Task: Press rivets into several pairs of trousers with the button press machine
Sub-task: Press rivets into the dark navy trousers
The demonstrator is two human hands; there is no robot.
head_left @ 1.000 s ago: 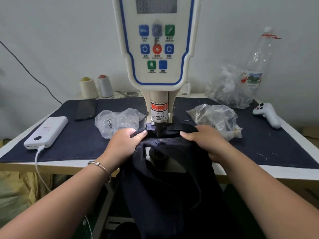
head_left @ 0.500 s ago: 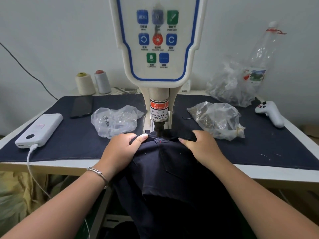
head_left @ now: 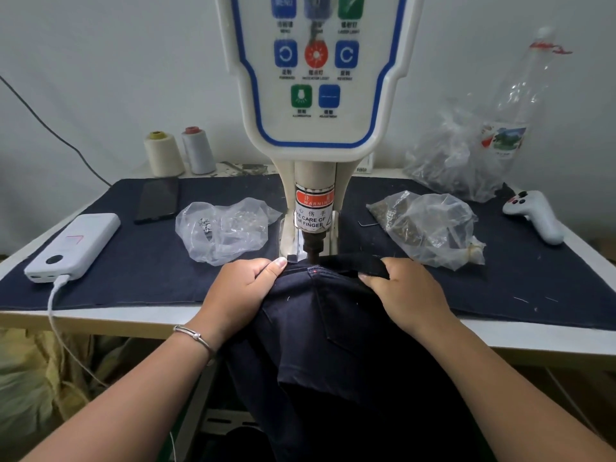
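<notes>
I have the button press machine (head_left: 316, 95) square in front of me, its white head rising out of the top of the view and its dark punch (head_left: 312, 250) hanging just above the cloth. The trousers (head_left: 333, 345) are draped from under that punch over the table's near edge and down toward me, dark navy, heavy-looking, with a pocket seam running down the middle and a few pale lint specks. To do this step well I judge I must keep the fabric flat and taut between both hands, slide it until the red laser dot (head_left: 315, 270) sits exactly on the pocket corner, and keep every fingertip out from under the punch before firing; the warning label says as much. My left hand (head_left: 246, 291) is curled shut on a bunched fold of the trousers, thumb stretched toward the punch and rather near it. My right hand (head_left: 405, 295) is closed on the waistband (head_left: 353, 261), pinching that dark strip flat just to the right of the punch. The lower die is hidden under the cloth, so I cannot tell whether a rivet is seated. The rivet bags (head_left: 230, 228) lie beside the machine on the dark mat (head_left: 133, 268).
</notes>
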